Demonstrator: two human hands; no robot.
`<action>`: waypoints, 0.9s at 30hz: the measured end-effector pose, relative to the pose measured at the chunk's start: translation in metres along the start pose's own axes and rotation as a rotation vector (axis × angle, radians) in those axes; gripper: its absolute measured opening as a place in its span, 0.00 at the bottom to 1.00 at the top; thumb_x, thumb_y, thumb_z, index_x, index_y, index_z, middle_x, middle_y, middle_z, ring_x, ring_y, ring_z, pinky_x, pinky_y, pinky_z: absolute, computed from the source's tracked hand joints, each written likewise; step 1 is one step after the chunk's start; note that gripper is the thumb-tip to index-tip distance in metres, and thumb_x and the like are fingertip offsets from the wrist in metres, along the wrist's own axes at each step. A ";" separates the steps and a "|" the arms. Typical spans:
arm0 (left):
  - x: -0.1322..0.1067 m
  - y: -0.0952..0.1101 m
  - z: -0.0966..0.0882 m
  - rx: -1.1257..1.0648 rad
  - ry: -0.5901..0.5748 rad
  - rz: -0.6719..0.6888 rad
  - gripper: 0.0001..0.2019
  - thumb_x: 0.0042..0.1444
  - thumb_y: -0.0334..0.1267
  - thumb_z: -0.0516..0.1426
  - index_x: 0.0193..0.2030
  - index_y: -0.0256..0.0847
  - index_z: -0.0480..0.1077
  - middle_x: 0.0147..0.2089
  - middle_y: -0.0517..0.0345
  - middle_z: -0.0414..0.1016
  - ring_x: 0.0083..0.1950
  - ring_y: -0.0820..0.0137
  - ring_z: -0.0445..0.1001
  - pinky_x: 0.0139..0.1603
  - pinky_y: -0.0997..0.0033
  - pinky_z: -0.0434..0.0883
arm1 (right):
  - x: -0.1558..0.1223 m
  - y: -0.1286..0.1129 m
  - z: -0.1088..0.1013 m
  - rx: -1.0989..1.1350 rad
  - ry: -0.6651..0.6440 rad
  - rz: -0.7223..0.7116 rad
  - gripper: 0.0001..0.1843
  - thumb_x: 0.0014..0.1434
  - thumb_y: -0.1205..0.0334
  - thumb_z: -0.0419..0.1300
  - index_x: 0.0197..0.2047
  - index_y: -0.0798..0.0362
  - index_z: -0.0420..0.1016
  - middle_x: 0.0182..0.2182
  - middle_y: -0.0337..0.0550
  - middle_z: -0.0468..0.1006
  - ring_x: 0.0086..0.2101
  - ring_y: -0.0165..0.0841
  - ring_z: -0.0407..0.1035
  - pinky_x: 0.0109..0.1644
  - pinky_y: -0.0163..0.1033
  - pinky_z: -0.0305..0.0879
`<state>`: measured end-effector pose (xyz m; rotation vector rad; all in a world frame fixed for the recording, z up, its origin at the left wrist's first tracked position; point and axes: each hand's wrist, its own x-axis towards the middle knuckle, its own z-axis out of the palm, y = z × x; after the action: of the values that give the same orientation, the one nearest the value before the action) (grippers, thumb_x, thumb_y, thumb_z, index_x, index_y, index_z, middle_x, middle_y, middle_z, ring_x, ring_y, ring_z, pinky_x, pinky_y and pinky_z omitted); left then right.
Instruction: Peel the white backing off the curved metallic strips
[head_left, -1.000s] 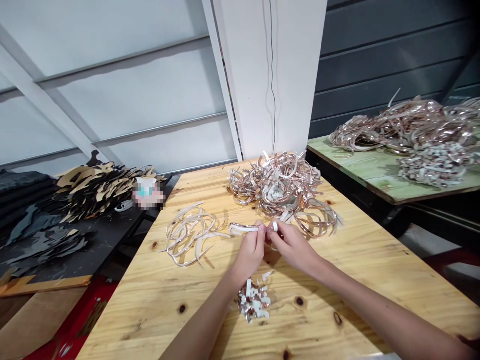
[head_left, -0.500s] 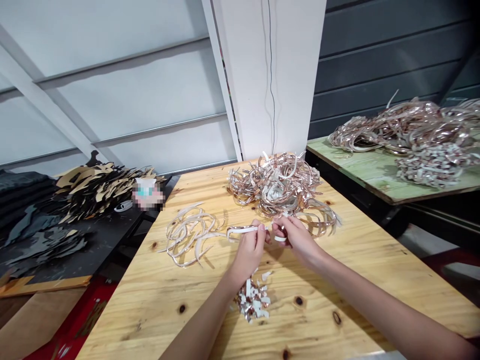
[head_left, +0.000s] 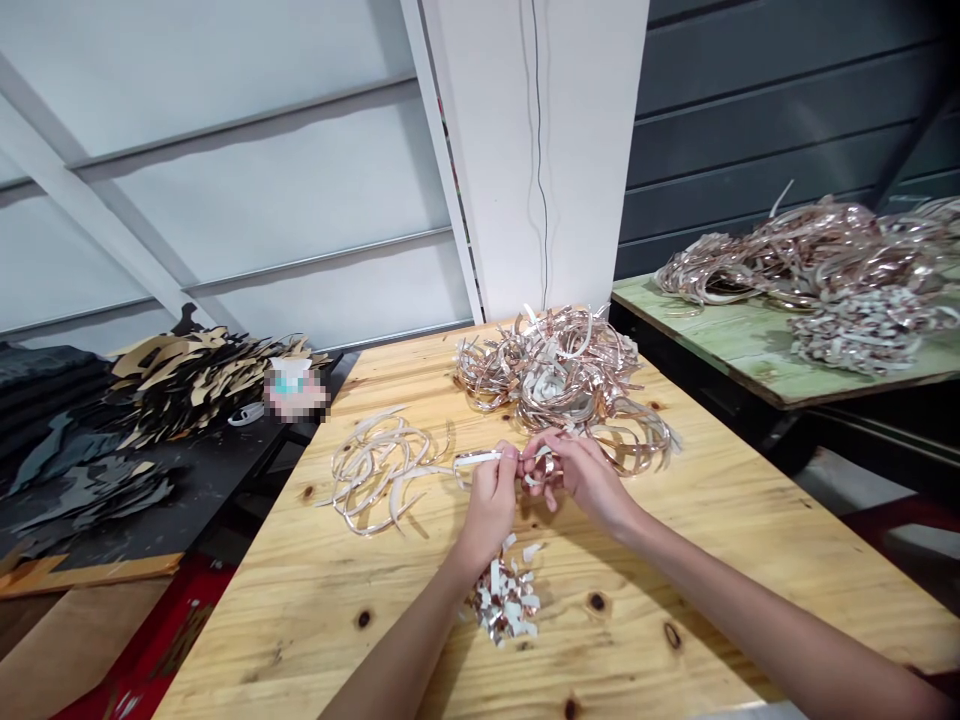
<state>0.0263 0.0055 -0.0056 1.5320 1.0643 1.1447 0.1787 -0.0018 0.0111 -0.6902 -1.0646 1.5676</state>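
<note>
Pale pine boards make up the wooden table [head_left: 712,540] where both hands meet, with a white pillar [head_left: 540,150] rising behind its far edge. The left hand [head_left: 491,495] pinches a thin pale strip [head_left: 476,459] between thumb and forefinger, and the strip juts out level to the left of the grip, clear of the tabletop. The right hand [head_left: 581,470] comes in from the other side, its fingertips pressed together on the strip's end, touching the left thumb. How much of the strip lies inside that pinch is hidden by the fingers.

Just beyond the grip sits a tangled heap [head_left: 562,380] of shiny rose-gold and white strips, its nearest loops close to the right knuckles. To the left of the grip lie loose strips [head_left: 379,465] in a flatter, paler bunch. On the near side of the grip, under the left wrist, is a little mound of small scraps [head_left: 506,600].

Far to the right of the grip a green table [head_left: 720,340] carries a second heap [head_left: 817,250] of the same shiny stuff. Far to the left a dark table [head_left: 210,470] holds stacked tan and black cut shapes [head_left: 187,380].
</note>
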 end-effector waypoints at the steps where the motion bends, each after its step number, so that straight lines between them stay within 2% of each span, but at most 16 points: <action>1: 0.001 -0.001 0.000 -0.046 0.018 -0.024 0.26 0.67 0.61 0.48 0.31 0.40 0.67 0.27 0.58 0.71 0.31 0.69 0.70 0.36 0.69 0.69 | 0.000 0.000 -0.001 -0.042 -0.009 -0.024 0.16 0.63 0.47 0.60 0.39 0.53 0.76 0.34 0.44 0.80 0.28 0.35 0.75 0.23 0.35 0.68; 6: 0.002 -0.001 0.001 -0.164 0.126 -0.052 0.26 0.64 0.60 0.54 0.26 0.40 0.65 0.23 0.62 0.66 0.27 0.72 0.66 0.34 0.72 0.67 | -0.002 0.002 -0.002 -0.371 0.024 -0.189 0.14 0.59 0.54 0.68 0.45 0.52 0.76 0.35 0.44 0.82 0.31 0.37 0.77 0.29 0.38 0.71; 9: 0.003 -0.003 0.001 -0.197 0.173 -0.102 0.25 0.60 0.60 0.57 0.25 0.39 0.65 0.24 0.61 0.67 0.28 0.72 0.68 0.32 0.72 0.67 | -0.002 0.000 -0.003 -0.651 0.017 -0.345 0.10 0.60 0.57 0.67 0.44 0.51 0.79 0.38 0.45 0.81 0.35 0.37 0.76 0.33 0.38 0.70; 12: 0.004 -0.007 0.002 -0.246 0.156 -0.132 0.24 0.59 0.59 0.58 0.24 0.40 0.64 0.23 0.62 0.66 0.26 0.72 0.67 0.31 0.73 0.66 | -0.002 -0.001 -0.006 -0.857 -0.017 -0.451 0.05 0.63 0.61 0.64 0.41 0.50 0.79 0.36 0.44 0.80 0.36 0.36 0.74 0.36 0.38 0.68; 15: 0.006 -0.009 0.002 -0.286 0.086 -0.146 0.24 0.60 0.57 0.57 0.23 0.41 0.61 0.21 0.64 0.63 0.24 0.73 0.65 0.29 0.73 0.64 | -0.002 -0.001 -0.010 -0.918 -0.033 -0.462 0.03 0.65 0.64 0.61 0.42 0.50 0.76 0.36 0.42 0.78 0.34 0.35 0.72 0.36 0.37 0.67; 20: 0.006 -0.006 0.002 -0.209 0.053 -0.133 0.25 0.62 0.59 0.54 0.23 0.42 0.59 0.21 0.63 0.64 0.26 0.72 0.65 0.32 0.71 0.64 | -0.004 -0.001 -0.011 -0.974 0.004 -0.481 0.04 0.68 0.63 0.57 0.44 0.49 0.72 0.38 0.44 0.78 0.35 0.36 0.73 0.38 0.39 0.67; 25: 0.006 -0.008 0.004 -0.167 -0.019 -0.114 0.25 0.63 0.59 0.53 0.26 0.40 0.65 0.25 0.61 0.67 0.29 0.71 0.66 0.33 0.70 0.64 | -0.006 -0.004 -0.011 -0.940 0.050 -0.632 0.07 0.65 0.68 0.56 0.44 0.49 0.73 0.44 0.48 0.79 0.46 0.41 0.74 0.49 0.44 0.69; 27: 0.006 -0.009 0.004 -0.170 -0.046 -0.114 0.25 0.64 0.59 0.53 0.26 0.40 0.65 0.25 0.61 0.67 0.29 0.71 0.66 0.33 0.70 0.64 | -0.006 -0.004 -0.013 -0.934 0.044 -0.668 0.10 0.64 0.70 0.56 0.45 0.48 0.73 0.45 0.47 0.80 0.47 0.41 0.74 0.50 0.44 0.69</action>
<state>0.0306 0.0129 -0.0140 1.3425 0.9845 1.0873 0.1931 -0.0040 0.0083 -0.8359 -1.7754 0.4284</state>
